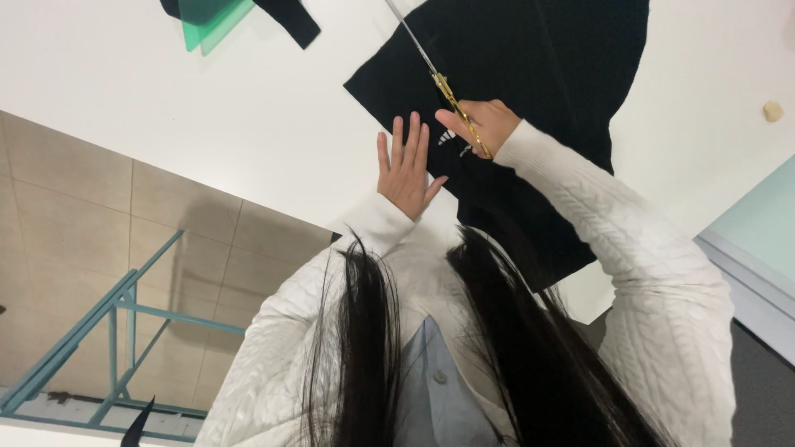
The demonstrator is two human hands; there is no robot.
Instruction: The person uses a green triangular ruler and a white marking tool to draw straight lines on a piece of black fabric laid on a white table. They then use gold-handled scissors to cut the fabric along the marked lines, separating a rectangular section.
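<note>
Two hands work at the upper middle of the frame, and we judge the step in hand to be cutting: our right hand (489,124) holds gold-handled scissors (439,83) whose silvery blades run up and to the left across a piece of black fabric (538,58) that lies flat on the white surface (248,108). This grip is closed around the handles, thumb toward the left, fingers curled over them; we cannot tell how far the blades themselves stand apart, since they show only as a thin line. Our left hand (406,165) lies just left of the scissors, fingers spread and straight, palm down at the lower left edge of the fabric, pinning it to the surface and clasping nothing. The fabric reaches from the top of the frame down to the middle right, partly hidden by our white knitted sleeve (613,240). In our judgement the next move calls for keeping the cloth taut under the flat hand while the blades stay on their line, with the fingertips clear of the edge. At the upper left lie a green translucent sheet (211,25) and another dark scrap (290,21).
</note>
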